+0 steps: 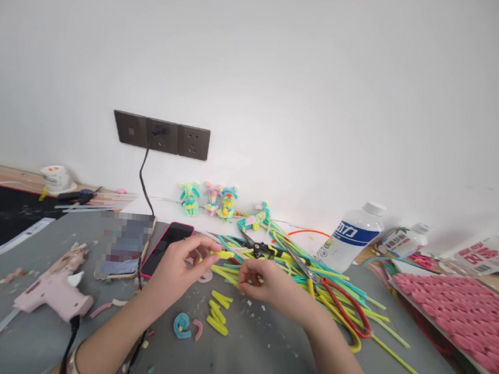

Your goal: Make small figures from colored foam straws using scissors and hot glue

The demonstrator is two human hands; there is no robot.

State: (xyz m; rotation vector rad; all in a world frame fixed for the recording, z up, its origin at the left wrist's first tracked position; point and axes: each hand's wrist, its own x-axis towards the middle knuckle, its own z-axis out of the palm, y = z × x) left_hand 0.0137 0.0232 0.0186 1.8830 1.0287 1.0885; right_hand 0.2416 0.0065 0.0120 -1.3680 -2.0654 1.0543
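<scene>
Left hand pinching a yellow piece over the bench

The yellow piece (225, 255) is sitting between the thumb and fingertips of the left hand (187, 260), above the bench (259, 358). The right hand (262, 279) is curling its fingers close by; whether it is gripping anything, I cannot tell. Short yellow strips (217, 324) are lying below, beside a blue curl (181, 326). Scissors (309, 273) are resting on colourful stems (380, 317) to the right

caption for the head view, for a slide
Left hand pinches a yellow piece, right hand curled beside it; glue gun and scissors lie nearby.
</scene>
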